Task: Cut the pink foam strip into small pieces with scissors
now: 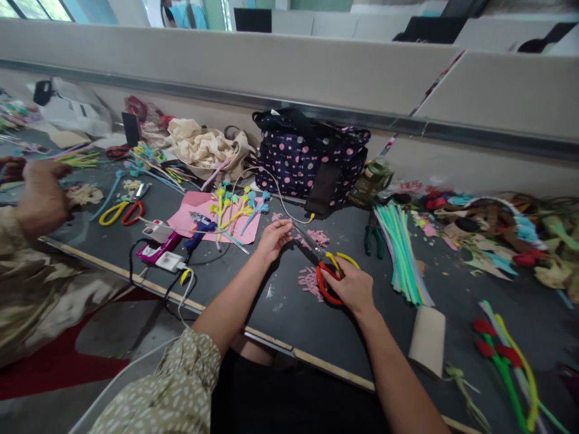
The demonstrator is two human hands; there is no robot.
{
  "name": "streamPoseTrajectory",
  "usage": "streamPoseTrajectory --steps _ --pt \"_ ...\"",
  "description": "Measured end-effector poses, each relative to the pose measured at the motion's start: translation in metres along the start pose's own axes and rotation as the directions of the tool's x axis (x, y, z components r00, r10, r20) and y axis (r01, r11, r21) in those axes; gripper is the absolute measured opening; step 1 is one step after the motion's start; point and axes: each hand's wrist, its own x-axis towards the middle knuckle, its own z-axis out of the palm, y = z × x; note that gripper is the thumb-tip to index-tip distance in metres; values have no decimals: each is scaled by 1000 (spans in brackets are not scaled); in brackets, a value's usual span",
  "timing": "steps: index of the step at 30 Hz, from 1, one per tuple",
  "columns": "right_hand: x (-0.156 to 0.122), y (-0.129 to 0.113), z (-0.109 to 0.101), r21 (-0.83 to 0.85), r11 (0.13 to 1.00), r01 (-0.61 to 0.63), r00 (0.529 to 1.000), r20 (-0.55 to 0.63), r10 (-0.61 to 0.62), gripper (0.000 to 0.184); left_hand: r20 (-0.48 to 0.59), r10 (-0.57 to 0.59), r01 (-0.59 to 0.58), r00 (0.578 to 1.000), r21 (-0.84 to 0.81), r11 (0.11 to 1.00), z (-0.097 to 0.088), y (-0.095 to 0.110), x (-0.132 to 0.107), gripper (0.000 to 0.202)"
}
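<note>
My right hand [351, 288] grips a pair of scissors [326, 265] with one red and one yellow handle, its blades pointing up and left across the dark table [280, 301]. My left hand [274, 237] is pinched on something small at the blade tips; I cannot make out what. Pink paper scraps [310, 281] lie under the scissors, and more pink scraps [319, 237] lie behind the blades. A pink sheet [190, 212] with yellow and blue pipe-cleaner flowers [235, 208] lies left of my left hand.
A polka-dot bag [307, 158] stands behind. Green pipe cleaners [402, 253], pliers [373, 238] and a cardboard tube [427, 339] lie to the right. A glue gun [199, 232], a power strip [158, 248] and second scissors [122, 211] lie left, near another person's arm [36, 199].
</note>
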Motion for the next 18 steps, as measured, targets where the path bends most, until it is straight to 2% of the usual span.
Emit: streamPoseTrajectory --steps 13,18 --pt "0 -3 -3 0 1000 4 1000 -6 -4 45 -13 -14 14 1000 -6 1000 -1 -1 1 31" --pt "0 -3 -3 34 999 0 1000 -15 1 46 18 -29 29 999 -28 999 0 1 -1 30"
